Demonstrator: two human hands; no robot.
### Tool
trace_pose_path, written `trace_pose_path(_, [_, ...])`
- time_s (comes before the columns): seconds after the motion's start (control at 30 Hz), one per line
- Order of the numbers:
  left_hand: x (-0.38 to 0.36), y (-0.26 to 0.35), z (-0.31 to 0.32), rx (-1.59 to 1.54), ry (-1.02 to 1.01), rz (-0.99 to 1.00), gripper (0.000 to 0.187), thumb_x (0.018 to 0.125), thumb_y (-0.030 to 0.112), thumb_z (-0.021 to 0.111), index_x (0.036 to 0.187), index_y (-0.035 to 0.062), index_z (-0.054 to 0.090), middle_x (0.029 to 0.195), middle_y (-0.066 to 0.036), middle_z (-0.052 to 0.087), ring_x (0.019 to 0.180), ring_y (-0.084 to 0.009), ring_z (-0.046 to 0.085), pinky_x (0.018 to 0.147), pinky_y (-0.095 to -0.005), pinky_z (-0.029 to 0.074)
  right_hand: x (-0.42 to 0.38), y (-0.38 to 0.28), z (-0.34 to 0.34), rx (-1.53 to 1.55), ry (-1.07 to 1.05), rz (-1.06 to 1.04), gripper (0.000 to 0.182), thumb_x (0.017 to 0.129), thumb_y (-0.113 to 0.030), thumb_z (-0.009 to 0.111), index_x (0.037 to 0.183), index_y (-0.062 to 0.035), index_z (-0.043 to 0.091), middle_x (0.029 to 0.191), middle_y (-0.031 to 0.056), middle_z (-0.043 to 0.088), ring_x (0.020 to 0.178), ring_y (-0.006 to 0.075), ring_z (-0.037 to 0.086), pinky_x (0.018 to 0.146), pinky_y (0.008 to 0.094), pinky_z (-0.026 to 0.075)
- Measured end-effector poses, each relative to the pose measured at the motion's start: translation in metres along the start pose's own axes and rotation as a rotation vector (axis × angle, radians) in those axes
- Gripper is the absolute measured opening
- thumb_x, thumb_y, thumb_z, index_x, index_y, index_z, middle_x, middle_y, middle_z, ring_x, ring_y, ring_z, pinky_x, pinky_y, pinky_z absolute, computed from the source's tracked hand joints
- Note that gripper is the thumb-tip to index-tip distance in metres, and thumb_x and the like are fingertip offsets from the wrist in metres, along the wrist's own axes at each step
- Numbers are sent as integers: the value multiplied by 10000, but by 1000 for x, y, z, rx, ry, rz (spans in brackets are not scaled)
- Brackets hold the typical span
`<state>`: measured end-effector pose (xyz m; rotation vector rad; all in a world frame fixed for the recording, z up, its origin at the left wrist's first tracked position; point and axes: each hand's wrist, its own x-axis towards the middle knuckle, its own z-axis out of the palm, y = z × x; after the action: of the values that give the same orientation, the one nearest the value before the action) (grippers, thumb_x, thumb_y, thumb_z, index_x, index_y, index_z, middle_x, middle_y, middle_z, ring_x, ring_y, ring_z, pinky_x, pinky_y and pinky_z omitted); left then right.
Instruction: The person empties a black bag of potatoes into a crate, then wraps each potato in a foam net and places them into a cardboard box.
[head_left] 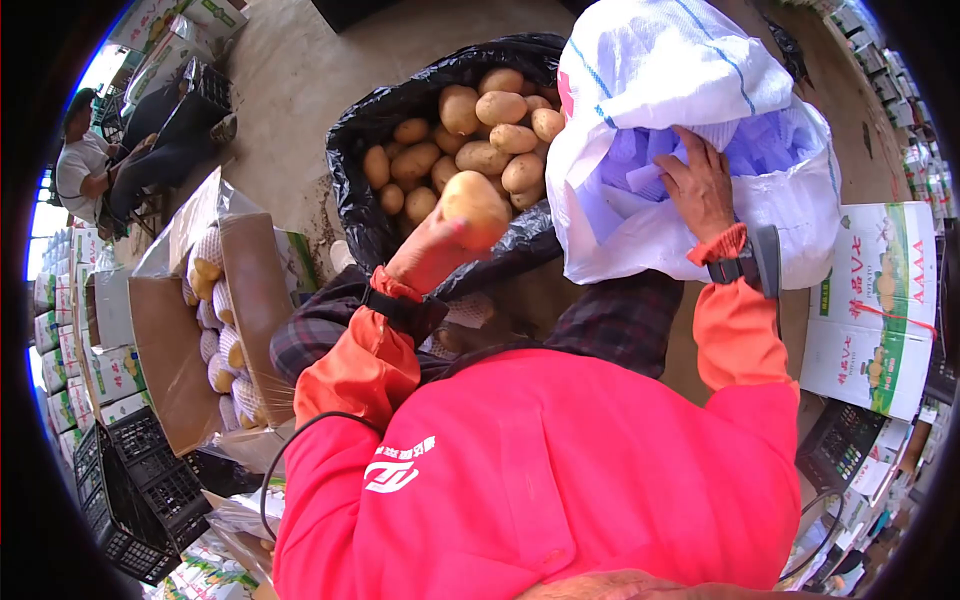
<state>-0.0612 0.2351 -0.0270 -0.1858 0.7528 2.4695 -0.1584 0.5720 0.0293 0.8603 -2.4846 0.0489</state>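
Note:
My left hand (432, 250) holds a large tan potato (476, 205) above the near edge of a black bag (362, 170) full of loose potatoes (490, 140). My right hand (700, 185) reaches into a big white woven sack (650, 70) and rests on the white foam net sleeves (640, 160) inside it. Both arms wear orange sleeves with black wrist straps. The sack stands just right of the black bag and touches it.
An open cardboard box (165, 340) at left holds potatoes wrapped in foam nets. Printed cartons (875, 300) lie at right; more are stacked along the left edge. Black plastic crates (130, 490) sit at lower left. A seated person (85, 165) is at far left.

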Motion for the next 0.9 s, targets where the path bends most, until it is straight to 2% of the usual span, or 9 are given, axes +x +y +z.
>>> trace_pose_path(0.07, [3,-7,28,627,8,166,717,702,266,682,1274,17,330,1153,-100,482,1036,-191,492,884,-308,404,-3,-11,-19,42,18,-1,210,692,-123,641,899,-112,612,1007,96,566,933,276,536,770,384,424])
trace_pose_path(0.2, [-5,-9,67,1001,-90,201,808,599,250,759,1262,41,347,1172,-102,406,1114,-196,407,935,-311,345,-3,-45,-44,480,25,181,198,750,-119,605,948,-109,607,816,89,599,765,286,572,707,370,443])
trace_pose_path(0.47, [-36,-16,84,1243,-272,499,817,557,277,781,1235,54,383,1218,-135,356,1161,-247,351,997,-348,273,26,-117,-42,769,-280,11,210,804,-160,573,1000,-91,604,820,122,588,724,266,580,639,326,459])
trace_pose_path(0.53, [-44,-14,76,1231,-221,558,834,555,303,783,1240,44,382,1199,-141,369,1153,-255,358,996,-343,274,32,-131,-25,1132,-269,80,215,850,-177,532,1001,-37,592,877,120,610,775,224,596,676,288,457])
trace_pose_path(0.6, [-54,-9,62,1142,-218,468,862,568,322,782,1250,14,353,1212,-120,356,1169,-222,336,984,-320,277,38,-142,-15,1798,-545,530,337,915,-253,428,1073,20,545,975,96,590,911,175,564,792,266,435])
trace_pose_path(0.67, [-75,-3,68,732,-137,382,917,599,387,767,1290,2,303,1230,-92,379,1162,-185,361,978,-299,288,42,-142,3,2572,-489,582,381,915,-289,414,1143,5,497,1049,122,561,974,190,539,844,298,423])
trace_pose_path(0.73, [-94,8,73,364,-166,386,903,626,375,754,1304,5,286,1245,-87,397,1158,-168,377,979,-298,293,56,-181,-6,2162,-547,215,408,916,-318,400,1176,-11,466,1087,126,542,1010,214,526,877,335,413])
trace_pose_path(0.8, [-101,11,54,244,-168,409,856,662,324,733,1313,10,274,1252,-88,406,1166,-163,379,991,-305,285,46,-209,9,2405,-620,678,418,910,-309,415,1215,-23,413,1064,130,555,1004,220,533,905,349,401])
trace_pose_path(0.9, [-130,27,38,438,106,552,833,667,185,738,1326,34,252,1234,-114,411,1111,-180,438,940,-301,361,77,-222,18,2119,-412,431,221,915,-181,430,1050,-16,489,1027,98,570,916,185,574,787,304,475])
